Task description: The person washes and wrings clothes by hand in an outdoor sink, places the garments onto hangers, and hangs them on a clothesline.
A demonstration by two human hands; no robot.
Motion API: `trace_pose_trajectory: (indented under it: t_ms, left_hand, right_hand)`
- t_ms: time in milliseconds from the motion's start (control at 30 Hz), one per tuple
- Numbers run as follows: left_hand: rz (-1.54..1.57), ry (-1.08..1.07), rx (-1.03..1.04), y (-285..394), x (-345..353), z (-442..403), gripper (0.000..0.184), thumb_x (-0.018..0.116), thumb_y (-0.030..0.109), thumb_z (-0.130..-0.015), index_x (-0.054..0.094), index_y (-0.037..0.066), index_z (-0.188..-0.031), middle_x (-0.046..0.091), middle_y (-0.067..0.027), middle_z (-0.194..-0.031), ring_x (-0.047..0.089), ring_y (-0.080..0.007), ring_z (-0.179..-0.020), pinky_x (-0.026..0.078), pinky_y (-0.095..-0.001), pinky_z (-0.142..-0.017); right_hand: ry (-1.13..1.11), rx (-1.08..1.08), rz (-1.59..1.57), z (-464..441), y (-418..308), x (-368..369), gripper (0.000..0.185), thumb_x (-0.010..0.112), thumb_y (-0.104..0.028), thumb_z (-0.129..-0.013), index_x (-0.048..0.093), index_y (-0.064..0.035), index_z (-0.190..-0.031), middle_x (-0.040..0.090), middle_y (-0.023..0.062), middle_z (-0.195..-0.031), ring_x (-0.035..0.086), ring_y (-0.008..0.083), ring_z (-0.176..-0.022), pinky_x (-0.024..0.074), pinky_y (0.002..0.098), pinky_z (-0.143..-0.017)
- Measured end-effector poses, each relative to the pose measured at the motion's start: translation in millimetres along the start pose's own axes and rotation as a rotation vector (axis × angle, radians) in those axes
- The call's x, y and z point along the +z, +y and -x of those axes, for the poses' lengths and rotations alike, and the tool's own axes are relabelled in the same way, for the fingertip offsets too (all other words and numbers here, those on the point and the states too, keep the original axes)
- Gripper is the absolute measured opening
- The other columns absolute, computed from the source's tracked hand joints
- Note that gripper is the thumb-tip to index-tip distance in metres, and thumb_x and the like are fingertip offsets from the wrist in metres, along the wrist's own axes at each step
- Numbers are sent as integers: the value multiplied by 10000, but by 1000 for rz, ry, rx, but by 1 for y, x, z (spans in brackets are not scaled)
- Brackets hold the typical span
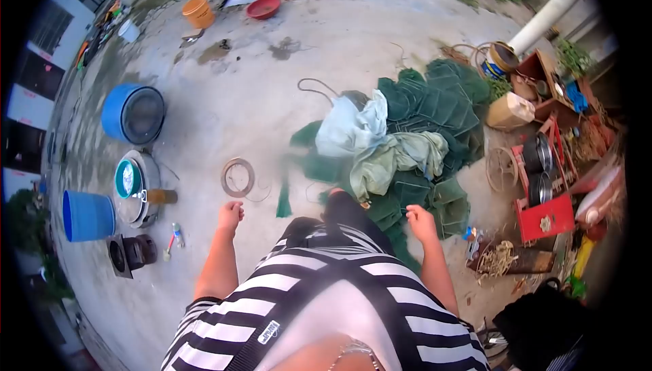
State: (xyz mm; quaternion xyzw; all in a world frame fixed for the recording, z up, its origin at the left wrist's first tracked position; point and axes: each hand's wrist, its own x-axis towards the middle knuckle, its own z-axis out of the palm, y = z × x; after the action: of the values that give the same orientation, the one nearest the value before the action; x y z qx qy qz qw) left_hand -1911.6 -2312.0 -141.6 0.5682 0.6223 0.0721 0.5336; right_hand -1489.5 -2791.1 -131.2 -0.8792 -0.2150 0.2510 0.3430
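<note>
My left hand (231, 215) is loosely curled in the air, with nothing visible in it. Beyond it, a ring of coiled wire (225, 177) lies on the concrete. My right hand (420, 221) hangs with its fingers curled in, and nothing shows between them. It is nearest to a large heap of dark green netting (435, 106), which spreads across the ground in front of me. On the heap lie a pale blue sheet (346, 130) and a pale green crumpled sheet (401, 157). My foot is at the near edge of the heap.
At left stand a blue barrel (122, 114), a blue tub (89, 216), a round stand with a teal basin (127, 179) and a small stove (139, 251). Rightward are a plastic jug (509, 112), a wheel (502, 169) and a red metal frame (545, 218). A red basin (263, 8) sits far off.
</note>
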Motion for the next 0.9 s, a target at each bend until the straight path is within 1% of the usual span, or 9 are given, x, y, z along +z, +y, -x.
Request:
trace_pose_trajectory:
  t_ms: [100,233,433,500,567,633,667,767,900]
  left_hand:
    - [128,70,-197,-49,-11,-6,195,539,102,-1002,694,-7,-1049,634,-51,-754,602,-129,-613,519,-276,-542]
    - [170,0,-312,-72,-18,-9,170,552,113,-982,673,1,-1024,627,-53,-731,596,-142,-597,521,-289,-530]
    - [-133,71,-375,50,-15,-67,173,590,138,-961,681,21,-1050,658,-64,-762,645,-162,-615,566,-307,-563]
    - [-185,22,-421,126,-4,-96,192,592,181,-968,688,41,-1059,672,-60,-801,663,-160,-656,579,-318,-590]
    - [-326,-63,-351,202,3,-134,260,599,230,-972,691,43,-1128,713,-78,-891,692,-172,-719,581,-330,-629]
    - [-358,-98,-160,230,15,-209,319,606,257,-972,683,28,-1180,740,-87,-947,713,-172,-780,571,-323,-693]
    - [-462,-6,13,267,26,-227,310,603,257,-973,690,20,-1154,743,-82,-906,715,-165,-817,563,-319,-751]
    - [-63,95,140,365,62,-274,275,598,201,-993,686,0,-1159,719,-80,-862,689,-162,-769,563,-316,-737]
    - [-251,30,93,383,72,-338,274,600,235,-956,720,65,-1134,758,-89,-908,727,-180,-839,562,-337,-798]
  right_hand:
    - [-52,-112,51,-95,-33,6,226,576,-66,-961,682,-39,-1159,749,120,-917,701,174,-775,564,327,-739]
    - [-98,-42,-80,-199,-73,17,225,569,-65,-965,679,-24,-1158,752,119,-929,700,176,-764,565,320,-741]
    - [-182,-44,9,-353,-31,66,199,574,-84,-961,697,-37,-1110,735,86,-870,694,165,-727,557,322,-694]
    - [-230,-31,64,-403,-5,80,218,568,-97,-958,690,-31,-1125,728,72,-856,689,166,-717,555,315,-686]
    - [-274,56,-37,-461,40,109,220,562,-112,-963,689,-24,-1119,727,76,-860,687,167,-705,553,316,-648]
    - [-332,246,-159,-507,-30,86,219,562,-117,-962,689,-18,-1111,726,82,-866,685,163,-697,548,317,-618]
    - [-369,350,-202,-523,-49,72,219,562,-119,-961,689,-15,-1106,725,85,-870,684,161,-693,546,317,-603]
    - [-476,184,8,-620,-46,82,221,559,-120,-960,685,-9,-1104,726,87,-880,680,151,-678,530,315,-564]
    - [-359,-25,-3,-745,-97,92,232,560,-125,-965,674,-4,-1127,726,107,-903,684,162,-705,543,308,-610]
